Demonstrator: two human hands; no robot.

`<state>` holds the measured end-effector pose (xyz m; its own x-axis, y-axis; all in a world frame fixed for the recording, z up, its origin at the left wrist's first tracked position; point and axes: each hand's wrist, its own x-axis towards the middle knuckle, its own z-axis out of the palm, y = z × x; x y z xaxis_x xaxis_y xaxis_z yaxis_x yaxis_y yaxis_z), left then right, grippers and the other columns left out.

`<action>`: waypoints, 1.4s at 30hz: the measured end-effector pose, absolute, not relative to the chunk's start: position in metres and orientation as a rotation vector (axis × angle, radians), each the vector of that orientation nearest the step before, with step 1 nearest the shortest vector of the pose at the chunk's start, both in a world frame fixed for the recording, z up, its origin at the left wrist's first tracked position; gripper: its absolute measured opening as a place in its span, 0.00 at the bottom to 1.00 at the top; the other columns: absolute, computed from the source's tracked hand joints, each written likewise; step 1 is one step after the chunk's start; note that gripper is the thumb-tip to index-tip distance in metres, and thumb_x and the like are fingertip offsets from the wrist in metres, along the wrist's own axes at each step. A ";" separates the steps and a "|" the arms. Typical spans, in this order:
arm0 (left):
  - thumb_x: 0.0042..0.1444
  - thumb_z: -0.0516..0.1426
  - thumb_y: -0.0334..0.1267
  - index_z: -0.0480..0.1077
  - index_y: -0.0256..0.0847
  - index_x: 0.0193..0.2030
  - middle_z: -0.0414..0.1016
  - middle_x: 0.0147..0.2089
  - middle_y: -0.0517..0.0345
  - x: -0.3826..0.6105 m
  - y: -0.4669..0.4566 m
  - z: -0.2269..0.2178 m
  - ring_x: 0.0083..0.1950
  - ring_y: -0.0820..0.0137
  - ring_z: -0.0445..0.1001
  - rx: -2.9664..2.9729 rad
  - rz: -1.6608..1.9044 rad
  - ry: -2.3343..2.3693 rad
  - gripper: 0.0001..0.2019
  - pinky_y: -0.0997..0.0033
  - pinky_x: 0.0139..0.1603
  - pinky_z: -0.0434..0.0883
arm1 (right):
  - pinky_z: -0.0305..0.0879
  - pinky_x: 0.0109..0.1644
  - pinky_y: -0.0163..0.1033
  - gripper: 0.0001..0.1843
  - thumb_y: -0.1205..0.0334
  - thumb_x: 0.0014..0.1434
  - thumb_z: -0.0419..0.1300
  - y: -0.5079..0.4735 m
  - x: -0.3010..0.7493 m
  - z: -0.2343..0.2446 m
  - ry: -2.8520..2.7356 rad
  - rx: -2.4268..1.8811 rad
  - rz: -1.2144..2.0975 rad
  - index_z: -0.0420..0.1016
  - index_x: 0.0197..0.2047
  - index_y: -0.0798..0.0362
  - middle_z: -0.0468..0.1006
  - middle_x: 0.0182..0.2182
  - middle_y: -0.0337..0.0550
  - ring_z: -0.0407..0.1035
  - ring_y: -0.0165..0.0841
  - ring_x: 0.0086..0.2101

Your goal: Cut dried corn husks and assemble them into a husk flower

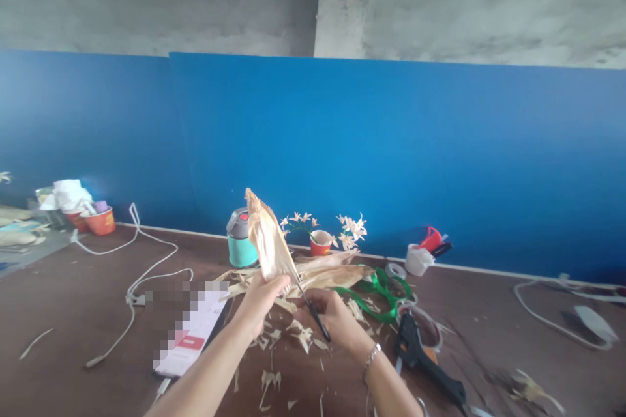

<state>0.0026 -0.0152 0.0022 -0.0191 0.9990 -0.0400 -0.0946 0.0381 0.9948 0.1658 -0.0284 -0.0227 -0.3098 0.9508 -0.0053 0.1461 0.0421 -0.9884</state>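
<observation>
A blue board closes off the table's back edge. The left hand grips the lower end of a dried husk, raised over the table's middle; the right hand curls around scissors, blades at the husk's lower right edge. A glue gun on the right and a phone on the left narrow the elbow room; more lies beyond each. Scraps litter the table beneath.
</observation>
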 end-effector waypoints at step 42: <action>0.40 0.64 0.38 0.75 0.34 0.32 0.78 0.26 0.52 0.025 -0.036 0.011 0.25 0.67 0.74 0.741 1.277 1.036 0.12 0.71 0.28 0.68 | 0.50 0.22 0.29 0.15 0.59 0.39 0.70 -0.030 0.156 -0.020 -1.414 -1.021 1.371 0.74 0.28 0.59 0.67 0.17 0.33 0.56 0.23 0.19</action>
